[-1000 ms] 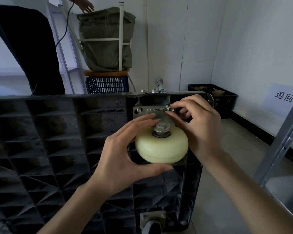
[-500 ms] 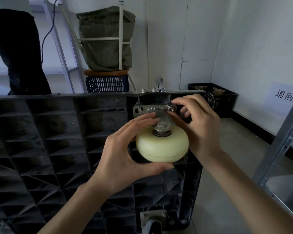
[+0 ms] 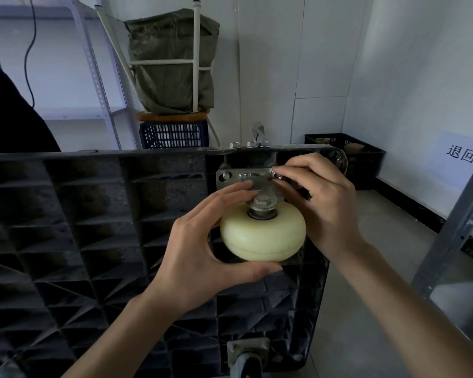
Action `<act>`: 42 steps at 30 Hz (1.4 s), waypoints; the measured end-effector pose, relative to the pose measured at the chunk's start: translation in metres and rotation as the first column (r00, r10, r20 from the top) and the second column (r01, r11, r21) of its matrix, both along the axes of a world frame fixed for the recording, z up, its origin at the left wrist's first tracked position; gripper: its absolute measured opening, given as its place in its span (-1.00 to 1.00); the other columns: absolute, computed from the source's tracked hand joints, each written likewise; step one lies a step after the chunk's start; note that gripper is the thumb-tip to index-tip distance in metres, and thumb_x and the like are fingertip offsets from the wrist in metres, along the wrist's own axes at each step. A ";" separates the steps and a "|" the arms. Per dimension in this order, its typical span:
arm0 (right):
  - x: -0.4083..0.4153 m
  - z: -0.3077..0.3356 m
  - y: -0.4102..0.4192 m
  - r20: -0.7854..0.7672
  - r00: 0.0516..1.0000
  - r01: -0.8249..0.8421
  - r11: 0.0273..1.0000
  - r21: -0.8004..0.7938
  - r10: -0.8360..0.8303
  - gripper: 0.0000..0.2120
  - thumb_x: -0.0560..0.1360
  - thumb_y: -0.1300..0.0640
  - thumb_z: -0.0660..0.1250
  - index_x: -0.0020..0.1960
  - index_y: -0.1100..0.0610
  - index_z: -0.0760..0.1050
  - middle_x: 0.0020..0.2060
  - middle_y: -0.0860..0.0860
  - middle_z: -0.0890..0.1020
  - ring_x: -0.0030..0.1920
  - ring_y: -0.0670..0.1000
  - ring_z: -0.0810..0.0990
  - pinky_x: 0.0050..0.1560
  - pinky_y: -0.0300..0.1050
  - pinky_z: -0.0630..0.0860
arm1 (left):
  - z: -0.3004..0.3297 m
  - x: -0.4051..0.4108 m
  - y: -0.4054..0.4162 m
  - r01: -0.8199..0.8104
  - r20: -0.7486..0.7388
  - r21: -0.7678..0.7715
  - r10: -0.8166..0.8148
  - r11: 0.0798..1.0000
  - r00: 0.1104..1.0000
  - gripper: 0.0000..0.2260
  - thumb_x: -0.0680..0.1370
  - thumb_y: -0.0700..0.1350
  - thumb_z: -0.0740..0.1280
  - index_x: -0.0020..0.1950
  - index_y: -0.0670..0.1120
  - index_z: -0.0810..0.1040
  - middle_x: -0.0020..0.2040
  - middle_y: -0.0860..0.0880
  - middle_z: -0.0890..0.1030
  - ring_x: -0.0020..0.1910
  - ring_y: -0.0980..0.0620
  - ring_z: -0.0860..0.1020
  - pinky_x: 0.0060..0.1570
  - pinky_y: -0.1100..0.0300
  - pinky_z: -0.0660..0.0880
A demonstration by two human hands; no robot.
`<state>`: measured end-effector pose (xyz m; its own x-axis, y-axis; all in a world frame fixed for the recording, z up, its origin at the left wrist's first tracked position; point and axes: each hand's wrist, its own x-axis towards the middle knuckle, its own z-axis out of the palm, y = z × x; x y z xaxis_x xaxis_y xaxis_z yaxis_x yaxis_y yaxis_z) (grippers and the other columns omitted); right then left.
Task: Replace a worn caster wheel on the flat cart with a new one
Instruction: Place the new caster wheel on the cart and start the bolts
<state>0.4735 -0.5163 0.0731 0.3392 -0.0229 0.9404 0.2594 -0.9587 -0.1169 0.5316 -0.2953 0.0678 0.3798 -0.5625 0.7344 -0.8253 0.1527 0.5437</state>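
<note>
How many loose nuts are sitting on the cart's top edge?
3, in a row on the cart edge above the caster plate: left, middle, right. The hands may hide more.

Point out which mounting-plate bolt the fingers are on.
The right-hand bolt of the mounting plate: the right hand pinches it. The left-hand bolt sits untouched.

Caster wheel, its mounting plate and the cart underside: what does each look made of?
Caster wheel: smooth cream plastic, probably nylon or polyurethane; soft sheen, moulded seam line. Mounting plate: bright bare metal, likely plated steel, with shiny bolt heads. Cart underside: matte black moulded plastic, judging by its ribbed grid.
</note>
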 end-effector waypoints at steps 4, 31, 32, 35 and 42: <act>-0.003 -0.001 0.001 -0.018 1.000 -0.004 0.999 -0.034 0.004 -0.81 0.61 0.23 0.41 0.18 0.27 0.67 0.05 0.12 0.66 0.06 0.12 0.64 0.06 0.07 0.57 | 0.000 0.000 0.000 0.001 0.007 -0.005 -0.001 1.000 1.000 -0.26 0.25 0.10 0.66 0.37 -0.04 0.53 0.43 0.11 0.50 0.44 0.10 0.45 0.33 -0.05 0.51; -0.001 0.001 0.005 0.020 0.999 0.045 0.997 -0.058 -0.044 -0.83 0.54 0.28 0.49 0.12 0.26 0.70 0.00 0.12 0.66 -0.05 0.07 0.65 -0.04 0.03 0.60 | 0.001 -0.003 0.000 0.000 -0.016 -0.006 0.000 1.000 1.000 -0.26 0.25 0.09 0.66 0.37 -0.02 0.52 0.43 0.12 0.50 0.44 0.11 0.45 0.30 -0.03 0.53; -0.001 0.001 0.005 0.016 0.999 0.044 0.997 -0.056 -0.043 -0.83 0.53 0.28 0.49 0.12 0.26 0.70 0.00 0.12 0.65 -0.05 0.07 0.65 -0.04 0.02 0.60 | 0.001 -0.003 0.000 0.002 -0.016 -0.006 -0.002 1.000 1.000 -0.26 0.25 0.09 0.66 0.37 -0.02 0.52 0.43 0.12 0.50 0.44 0.11 0.45 0.31 -0.02 0.53; 0.001 0.001 0.004 0.026 0.998 0.057 0.998 -0.032 -0.056 -0.83 0.54 0.25 0.50 0.11 0.26 0.70 -0.02 0.10 0.65 -0.10 0.03 0.63 -0.10 0.00 0.60 | 0.001 -0.002 0.000 0.002 -0.014 -0.007 -0.002 1.000 1.000 -0.27 0.25 0.10 0.66 0.37 -0.02 0.52 0.43 0.11 0.50 0.44 0.10 0.45 0.31 -0.03 0.53; 0.001 0.002 0.006 0.029 0.996 0.089 0.996 -0.005 -0.089 -0.84 0.54 0.19 0.51 0.09 0.23 0.70 -0.04 0.07 0.66 -0.14 -0.11 0.53 -0.13 -0.05 0.59 | 0.000 -0.002 -0.001 0.009 -0.012 -0.022 -0.010 1.000 1.000 -0.27 0.26 0.10 0.65 0.37 -0.01 0.51 0.43 0.10 0.50 0.44 0.09 0.45 0.32 -0.04 0.52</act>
<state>0.4746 -0.5107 0.0754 0.3093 -0.0462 0.9498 0.1763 -0.9787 -0.1051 0.5297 -0.2964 0.0678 0.3834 -0.5501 0.7419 -0.8172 0.1723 0.5500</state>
